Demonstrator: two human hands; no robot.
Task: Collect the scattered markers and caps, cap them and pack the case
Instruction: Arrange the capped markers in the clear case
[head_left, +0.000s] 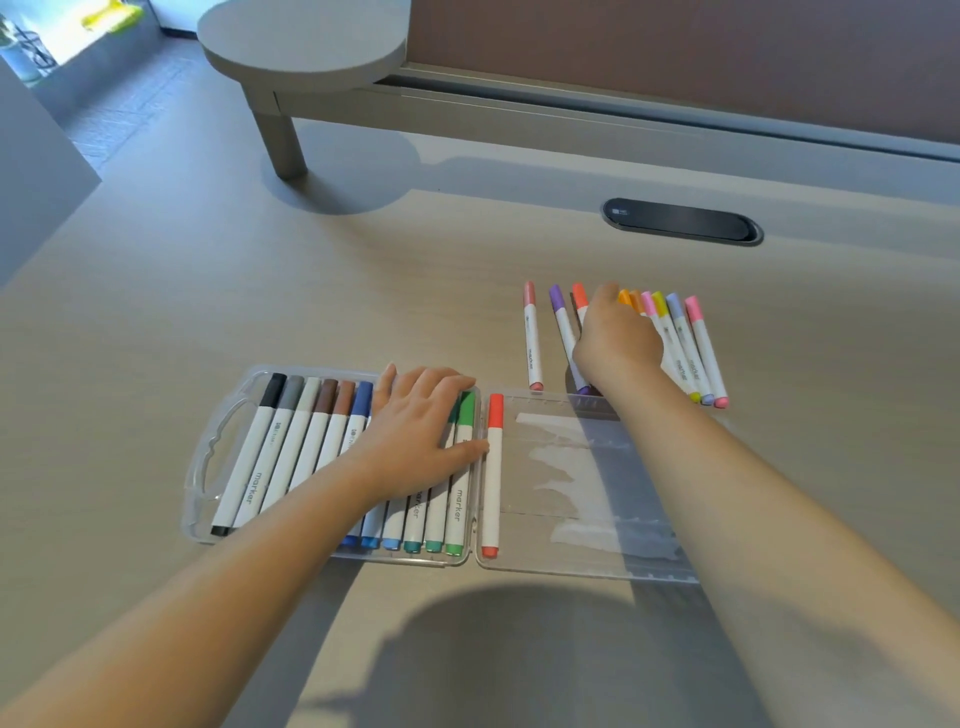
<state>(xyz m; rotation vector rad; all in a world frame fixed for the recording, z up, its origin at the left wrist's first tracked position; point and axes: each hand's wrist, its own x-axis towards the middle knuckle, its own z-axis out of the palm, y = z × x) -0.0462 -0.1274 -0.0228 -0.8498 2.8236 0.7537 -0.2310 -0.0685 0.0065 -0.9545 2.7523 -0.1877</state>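
Note:
A clear plastic case (205, 467) lies open on the desk. Its left half holds a row of several capped markers, from black (249, 452) to green (460, 467). My left hand (421, 431) rests flat on that row, fingers straight. A capped red marker (492, 478) lies at the left edge of the clear right half (571, 488). Behind the case, several capped markers lie side by side on the desk, among them a dusty pink one (532, 338), a purple one (563, 327) and a pink one (705, 348). My right hand (618, 338) is on this group with fingers curled around the orange markers (628, 299).
A black oval cable grommet (680, 221) sits in the desk behind the markers. A grey monitor riser with a round shelf (301, 41) and one leg (280, 135) stands at the back left. The desk's left edge runs diagonally at the far left.

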